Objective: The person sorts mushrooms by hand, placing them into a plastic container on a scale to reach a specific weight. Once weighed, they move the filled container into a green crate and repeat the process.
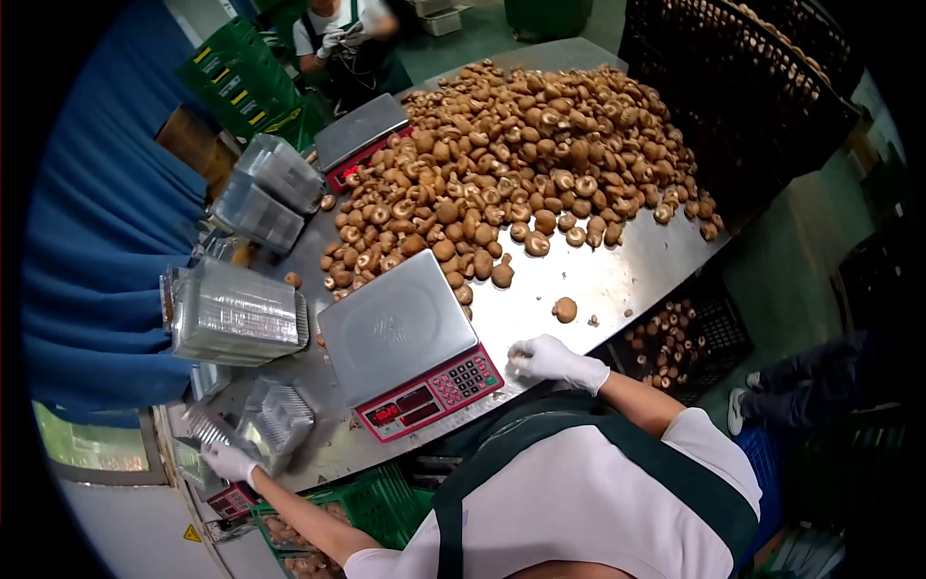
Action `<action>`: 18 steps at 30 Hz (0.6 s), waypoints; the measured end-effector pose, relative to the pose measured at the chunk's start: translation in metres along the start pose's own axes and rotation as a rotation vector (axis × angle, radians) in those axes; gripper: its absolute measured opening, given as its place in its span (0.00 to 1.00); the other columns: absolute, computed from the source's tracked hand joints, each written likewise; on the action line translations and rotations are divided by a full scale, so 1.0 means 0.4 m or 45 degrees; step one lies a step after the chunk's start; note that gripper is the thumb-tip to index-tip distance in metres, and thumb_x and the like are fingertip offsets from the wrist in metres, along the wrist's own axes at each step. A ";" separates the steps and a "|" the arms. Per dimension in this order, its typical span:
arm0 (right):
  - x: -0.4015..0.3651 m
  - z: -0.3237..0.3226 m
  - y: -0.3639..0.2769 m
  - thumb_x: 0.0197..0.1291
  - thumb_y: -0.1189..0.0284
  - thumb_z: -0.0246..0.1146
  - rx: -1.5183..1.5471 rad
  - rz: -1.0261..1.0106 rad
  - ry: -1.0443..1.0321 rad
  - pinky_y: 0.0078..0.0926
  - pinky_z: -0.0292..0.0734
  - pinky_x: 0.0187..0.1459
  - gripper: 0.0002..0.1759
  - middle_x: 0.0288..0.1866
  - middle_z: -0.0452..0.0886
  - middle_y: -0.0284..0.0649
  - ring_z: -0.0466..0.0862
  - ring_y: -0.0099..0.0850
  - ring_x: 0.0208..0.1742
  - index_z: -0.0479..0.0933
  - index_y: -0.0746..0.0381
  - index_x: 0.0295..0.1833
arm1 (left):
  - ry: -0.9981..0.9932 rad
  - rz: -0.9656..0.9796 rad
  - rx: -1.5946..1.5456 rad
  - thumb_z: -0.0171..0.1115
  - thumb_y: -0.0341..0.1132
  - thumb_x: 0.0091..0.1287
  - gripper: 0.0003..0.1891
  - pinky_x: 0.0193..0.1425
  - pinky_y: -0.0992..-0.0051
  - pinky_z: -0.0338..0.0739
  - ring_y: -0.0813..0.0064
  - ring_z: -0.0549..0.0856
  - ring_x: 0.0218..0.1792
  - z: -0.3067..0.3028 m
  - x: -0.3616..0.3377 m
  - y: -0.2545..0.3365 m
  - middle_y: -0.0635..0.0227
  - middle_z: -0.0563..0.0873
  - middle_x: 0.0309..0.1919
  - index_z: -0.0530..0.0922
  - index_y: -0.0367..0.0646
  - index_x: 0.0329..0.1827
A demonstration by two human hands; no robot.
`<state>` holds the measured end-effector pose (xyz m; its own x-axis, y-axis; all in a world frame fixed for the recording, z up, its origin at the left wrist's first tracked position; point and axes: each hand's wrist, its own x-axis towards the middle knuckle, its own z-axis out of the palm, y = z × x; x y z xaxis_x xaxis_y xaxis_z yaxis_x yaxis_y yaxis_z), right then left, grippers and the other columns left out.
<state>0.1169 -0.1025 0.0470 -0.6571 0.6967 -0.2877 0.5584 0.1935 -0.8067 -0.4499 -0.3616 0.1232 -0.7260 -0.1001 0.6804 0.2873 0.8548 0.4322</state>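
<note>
My left hand [230, 461], in a white glove, is at the table's lower left corner with its fingers closed on a clear plastic tray [207, 425]. More clear trays [277, 415] lie just beside it. My right hand [558, 363], also gloved, is low over the table's near edge. Its fingers are curled around something small and brownish, mostly hidden. Between my hands stands a red scale [395, 333] with a bare metal plate and a lit display. A single mushroom [565, 310] lies beyond my right hand, and a large heap of mushrooms [521, 145] covers the far side.
Stacks of clear trays [236, 311] line the left edge. A second scale [362, 130] stands farther back. Black crates [743, 87] rise at the right; a lower crate [709, 338] holds mushrooms. Below me is a green crate [386, 507]. A gloved co-worker [347, 43] stands opposite.
</note>
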 end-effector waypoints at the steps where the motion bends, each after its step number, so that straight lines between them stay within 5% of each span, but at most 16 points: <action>1: 0.004 -0.007 0.029 0.57 0.61 0.57 -0.113 0.066 0.141 0.33 0.78 0.40 0.14 0.29 0.84 0.43 0.84 0.39 0.32 0.80 0.57 0.43 | 0.113 0.006 -0.086 0.48 0.42 0.66 0.18 0.44 0.62 0.76 0.53 0.83 0.40 -0.043 0.003 0.025 0.55 0.84 0.43 0.78 0.45 0.52; 4: 0.002 -0.051 0.101 0.52 0.60 0.62 -0.424 0.264 0.513 0.35 0.78 0.40 0.16 0.30 0.83 0.44 0.84 0.40 0.34 0.79 0.55 0.45 | 0.267 0.035 -0.269 0.50 0.36 0.67 0.17 0.44 0.68 0.77 0.59 0.84 0.39 -0.152 -0.054 0.105 0.55 0.84 0.44 0.77 0.38 0.54; 6: -0.002 -0.092 0.141 0.51 0.62 0.64 -0.546 0.250 0.567 0.35 0.77 0.41 0.18 0.35 0.82 0.46 0.83 0.42 0.38 0.76 0.57 0.47 | 0.370 0.498 -0.431 0.51 0.29 0.67 0.14 0.46 0.70 0.78 0.63 0.84 0.40 -0.172 -0.138 0.134 0.54 0.84 0.44 0.77 0.32 0.52; 10: 0.026 -0.094 0.243 0.50 0.64 0.64 -0.842 0.326 0.614 0.36 0.77 0.43 0.20 0.39 0.81 0.48 0.82 0.43 0.41 0.73 0.58 0.49 | -0.222 0.698 -0.750 0.52 0.24 0.66 0.14 0.51 0.70 0.78 0.62 0.83 0.46 -0.196 -0.422 0.320 0.54 0.82 0.48 0.76 0.31 0.53; 13: 0.067 -0.113 0.271 0.49 0.63 0.64 -0.458 0.312 0.419 0.40 0.76 0.43 0.24 0.38 0.82 0.48 0.82 0.46 0.42 0.72 0.59 0.52 | -0.886 0.907 -0.560 0.53 0.25 0.64 0.15 0.48 0.68 0.78 0.62 0.84 0.44 -0.164 -0.588 0.378 0.58 0.84 0.44 0.77 0.40 0.54; 16: 0.109 -0.158 0.216 0.49 0.63 0.64 -0.278 0.265 0.489 0.41 0.77 0.42 0.20 0.37 0.82 0.48 0.81 0.47 0.41 0.73 0.59 0.48 | -1.080 1.145 -0.141 0.59 0.30 0.61 0.17 0.45 0.64 0.77 0.57 0.83 0.40 -0.190 -0.663 0.454 0.57 0.84 0.41 0.78 0.45 0.53; 18: 0.138 -0.189 0.201 0.48 0.61 0.64 -0.286 0.155 0.402 0.39 0.76 0.46 0.29 0.41 0.81 0.51 0.81 0.47 0.45 0.71 0.58 0.57 | -1.301 0.997 -0.215 0.60 0.32 0.60 0.17 0.47 0.64 0.76 0.57 0.83 0.42 -0.222 -0.660 0.503 0.57 0.83 0.43 0.78 0.44 0.53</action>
<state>0.1638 0.0036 0.0053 -0.4110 0.8951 -0.1728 0.7422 0.2185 -0.6336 -0.1451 -0.2084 0.0831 -0.4533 0.8893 0.0604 0.8700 0.4267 0.2472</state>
